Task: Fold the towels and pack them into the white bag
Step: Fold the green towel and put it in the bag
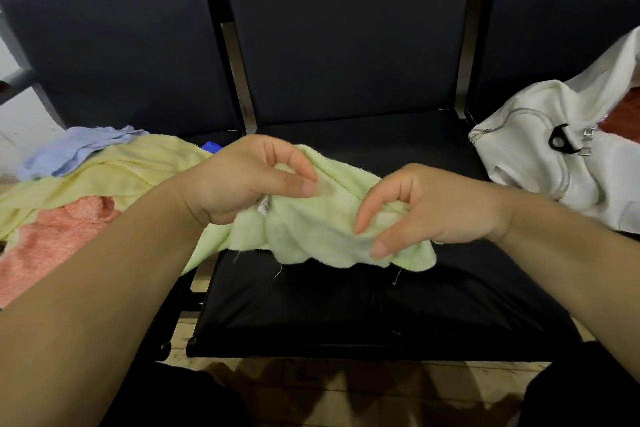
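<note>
Head view: left hand (249, 180) and right hand (433, 208) are pinching a crumpled light-green towel (311, 229) above the black seat (346, 305), apparently seeking its edges for folding; the white bag (540, 163) is lying just right.

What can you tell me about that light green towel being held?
The light green towel is fuzzy, soft-looking cloth, crumpled and unfolded, with loose threads along its edge and a small white tag. The left hand and right hand grip it over the black seat.
</note>
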A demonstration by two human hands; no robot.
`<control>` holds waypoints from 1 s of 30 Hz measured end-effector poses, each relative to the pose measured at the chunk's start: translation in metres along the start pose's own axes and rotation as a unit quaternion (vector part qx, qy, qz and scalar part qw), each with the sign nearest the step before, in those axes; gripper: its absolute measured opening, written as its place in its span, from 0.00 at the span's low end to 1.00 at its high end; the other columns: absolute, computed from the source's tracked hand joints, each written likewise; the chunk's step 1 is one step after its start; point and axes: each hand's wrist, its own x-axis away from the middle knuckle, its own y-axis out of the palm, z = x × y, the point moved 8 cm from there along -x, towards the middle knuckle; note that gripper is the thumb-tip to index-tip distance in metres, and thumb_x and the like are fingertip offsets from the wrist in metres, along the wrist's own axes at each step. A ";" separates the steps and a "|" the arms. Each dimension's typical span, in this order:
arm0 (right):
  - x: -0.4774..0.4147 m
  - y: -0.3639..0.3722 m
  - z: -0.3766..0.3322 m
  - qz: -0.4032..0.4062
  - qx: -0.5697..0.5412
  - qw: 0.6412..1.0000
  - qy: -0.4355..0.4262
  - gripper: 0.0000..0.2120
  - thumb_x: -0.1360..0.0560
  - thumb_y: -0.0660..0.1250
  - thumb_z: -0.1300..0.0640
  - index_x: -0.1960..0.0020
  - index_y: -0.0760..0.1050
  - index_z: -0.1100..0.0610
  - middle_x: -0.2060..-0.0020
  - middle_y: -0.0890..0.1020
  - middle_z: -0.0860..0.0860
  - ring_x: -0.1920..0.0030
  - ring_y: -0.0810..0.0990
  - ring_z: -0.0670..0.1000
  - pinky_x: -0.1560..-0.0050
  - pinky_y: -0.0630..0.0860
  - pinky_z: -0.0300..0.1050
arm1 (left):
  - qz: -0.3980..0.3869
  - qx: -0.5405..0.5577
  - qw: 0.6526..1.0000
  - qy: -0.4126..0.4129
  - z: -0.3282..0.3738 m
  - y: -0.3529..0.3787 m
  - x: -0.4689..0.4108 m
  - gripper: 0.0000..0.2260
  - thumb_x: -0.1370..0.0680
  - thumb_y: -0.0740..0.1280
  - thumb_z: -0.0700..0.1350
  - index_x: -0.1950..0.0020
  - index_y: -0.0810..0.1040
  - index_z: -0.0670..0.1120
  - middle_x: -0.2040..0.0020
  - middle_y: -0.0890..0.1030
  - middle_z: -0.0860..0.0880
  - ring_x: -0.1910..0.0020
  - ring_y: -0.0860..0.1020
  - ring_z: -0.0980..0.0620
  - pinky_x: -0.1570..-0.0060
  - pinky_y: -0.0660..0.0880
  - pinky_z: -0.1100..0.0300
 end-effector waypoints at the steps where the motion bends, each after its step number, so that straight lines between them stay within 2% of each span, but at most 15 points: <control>1: -0.002 0.000 0.002 0.013 0.035 0.999 0.002 0.12 0.34 0.82 0.55 0.53 0.86 0.45 0.53 0.86 0.44 0.49 0.83 0.46 0.43 0.79 0.43 | 0.014 -0.003 1.000 0.015 0.004 -0.001 0.000 0.11 0.38 0.80 0.43 0.58 0.86 0.45 0.57 0.85 0.47 0.57 0.84 0.52 0.57 0.81 0.62; 3: -0.005 0.000 0.004 0.041 0.042 0.998 0.001 0.11 0.33 0.82 0.57 0.53 0.86 0.47 0.55 0.85 0.39 0.50 0.82 0.40 0.46 0.76 0.35 | 0.029 -0.024 0.998 0.044 0.012 0.002 0.001 0.12 0.39 0.80 0.42 0.57 0.85 0.45 0.59 0.84 0.49 0.58 0.83 0.53 0.58 0.80 0.64; 6: -0.007 0.001 0.008 0.056 -0.042 0.998 0.007 0.12 0.34 0.81 0.62 0.55 0.84 0.50 0.61 0.82 0.36 0.57 0.80 0.36 0.55 0.73 0.30 | 0.038 -0.012 0.998 0.058 0.019 0.007 0.003 0.14 0.35 0.79 0.32 0.54 0.81 0.41 0.62 0.84 0.51 0.63 0.83 0.55 0.64 0.79 0.66; 9: -0.009 0.002 0.005 0.057 -0.036 0.998 -0.015 0.15 0.34 0.82 0.61 0.56 0.81 0.45 0.57 0.79 0.35 0.52 0.78 0.37 0.48 0.74 0.34 | 0.037 0.020 0.997 0.060 0.021 0.006 0.003 0.12 0.33 0.77 0.31 0.54 0.84 0.45 0.57 0.85 0.46 0.58 0.85 0.50 0.61 0.82 0.60; 12: -0.009 -0.001 0.002 0.065 -0.003 0.998 -0.021 0.15 0.33 0.81 0.60 0.56 0.80 0.45 0.56 0.78 0.37 0.51 0.77 0.39 0.48 0.74 0.34 | 0.045 0.015 0.997 0.058 0.019 -0.002 0.004 0.14 0.34 0.78 0.33 0.52 0.84 0.46 0.54 0.85 0.45 0.55 0.85 0.48 0.57 0.82 0.57; 14: -0.008 -0.008 0.002 0.069 0.058 0.996 -0.012 0.13 0.31 0.80 0.58 0.54 0.80 0.44 0.54 0.79 0.36 0.50 0.78 0.38 0.47 0.72 0.31 | 0.017 -0.056 0.997 0.050 0.020 -0.001 0.008 0.16 0.35 0.81 0.36 0.51 0.85 0.48 0.51 0.84 0.45 0.52 0.83 0.45 0.50 0.79 0.50; 15: -0.007 -0.012 0.003 0.065 0.087 0.994 -0.002 0.13 0.31 0.80 0.57 0.54 0.80 0.43 0.54 0.79 0.35 0.49 0.78 0.37 0.47 0.70 0.30 | -0.016 -0.119 0.992 0.035 0.019 0.004 0.011 0.17 0.36 0.82 0.38 0.50 0.86 0.51 0.51 0.84 0.49 0.51 0.82 0.48 0.49 0.78 0.52; 17: -0.004 -0.015 0.006 0.040 0.117 0.992 0.028 0.11 0.29 0.78 0.54 0.52 0.81 0.40 0.53 0.80 0.33 0.50 0.78 0.36 0.49 0.70 0.31 | -0.114 -0.259 0.958 -0.038 0.002 0.018 0.017 0.19 0.33 0.81 0.38 0.47 0.86 0.56 0.48 0.84 0.58 0.47 0.82 0.58 0.45 0.77 0.62; 19: -0.002 -0.011 0.009 0.010 0.110 0.993 0.041 0.11 0.27 0.76 0.54 0.50 0.81 0.39 0.51 0.80 0.33 0.49 0.79 0.37 0.49 0.71 0.34 | -0.172 -0.367 0.910 -0.082 -0.014 0.029 0.019 0.22 0.31 0.80 0.41 0.44 0.83 0.63 0.42 0.81 0.63 0.41 0.78 0.62 0.36 0.73 0.62; 20: -0.002 -0.011 0.009 0.007 0.099 0.994 0.039 0.12 0.26 0.75 0.54 0.48 0.81 0.39 0.50 0.81 0.35 0.48 0.80 0.39 0.48 0.74 0.37 | -0.174 -0.389 0.900 -0.086 -0.016 0.031 0.018 0.22 0.30 0.80 0.42 0.43 0.82 0.65 0.41 0.80 0.64 0.40 0.78 0.62 0.35 0.72 0.61; 22: 0.001 -0.013 0.005 0.017 0.055 0.998 0.032 0.15 0.25 0.75 0.55 0.45 0.80 0.36 0.48 0.83 0.42 0.47 0.82 0.46 0.44 0.79 0.44 | -0.145 -0.394 0.904 -0.078 -0.013 0.025 0.015 0.22 0.30 0.79 0.42 0.43 0.82 0.65 0.43 0.80 0.66 0.41 0.78 0.63 0.38 0.73 0.65; 25: 0.008 -0.013 -0.004 -0.017 -0.004 1.000 0.005 0.17 0.25 0.75 0.58 0.43 0.80 0.37 0.45 0.83 0.42 0.44 0.82 0.45 0.42 0.79 0.42 | -0.078 -0.388 0.917 -0.048 -0.006 0.007 0.012 0.19 0.29 0.79 0.40 0.45 0.82 0.61 0.45 0.79 0.68 0.44 0.78 0.65 0.46 0.72 0.71; 28: 0.010 0.010 0.000 -0.094 0.074 0.992 0.034 0.15 0.27 0.77 0.56 0.47 0.83 0.38 0.46 0.83 0.38 0.43 0.81 0.42 0.39 0.76 0.37 | -0.041 -0.305 0.951 -0.025 -0.001 0.002 0.008 0.18 0.28 0.78 0.38 0.43 0.83 0.55 0.46 0.83 0.61 0.46 0.81 0.59 0.47 0.77 0.64; 30: 0.006 0.026 0.011 -0.123 0.162 0.978 0.055 0.12 0.29 0.79 0.51 0.49 0.83 0.39 0.54 0.85 0.42 0.52 0.84 0.47 0.45 0.80 0.44 | -0.016 -0.246 0.969 -0.010 0.006 -0.001 0.006 0.17 0.29 0.79 0.37 0.44 0.84 0.51 0.46 0.85 0.54 0.46 0.84 0.53 0.45 0.79 0.58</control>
